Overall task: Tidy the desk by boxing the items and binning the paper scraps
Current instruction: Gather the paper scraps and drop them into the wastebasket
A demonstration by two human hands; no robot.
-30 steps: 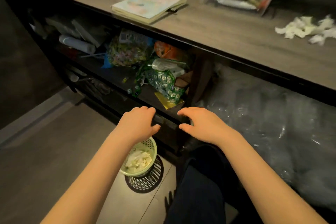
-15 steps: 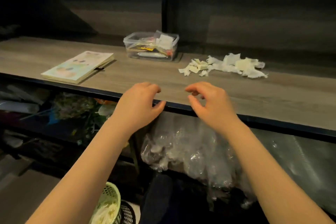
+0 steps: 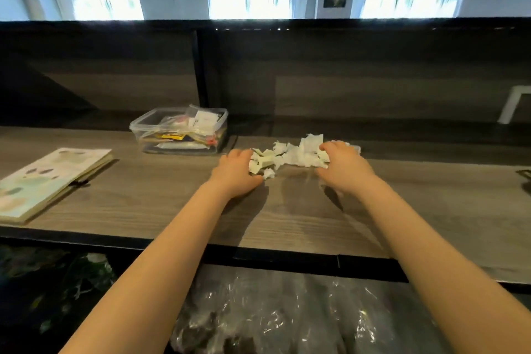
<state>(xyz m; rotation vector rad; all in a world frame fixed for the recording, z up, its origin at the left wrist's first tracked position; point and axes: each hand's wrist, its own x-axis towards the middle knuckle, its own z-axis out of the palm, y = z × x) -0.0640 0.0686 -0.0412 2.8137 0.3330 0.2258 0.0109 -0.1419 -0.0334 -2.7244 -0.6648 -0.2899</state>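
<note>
— Hands first: where were they?
— Both hands were out on the worktop (image 3: 287, 218), one at each end of the pile of paper scraps (image 3: 290, 156). The left hand (image 3: 235, 175) lay palm down at the pile's left end, fingers curled against the scraps and touching them. The right hand (image 3: 343, 167) cupped the right end, fingers bent over the white pieces.
— Were they clamped on anything?
— Neither was closed around the paper; both were loosely curved, bracketing the heap between them, the thumbs on the near side.
— And the box?
— The clear plastic box (image 3: 179, 135) stood just left of the scraps, farther back toward the dark rear panel, lidless, with small packets and cards inside.
— Anything else on the worktop?
— A book (image 3: 47, 181) lay flat near the left edge, well apart from the pile. Below the front edge, crinkled clear plastic sheeting (image 3: 287, 316) showed between the forearms.
</note>
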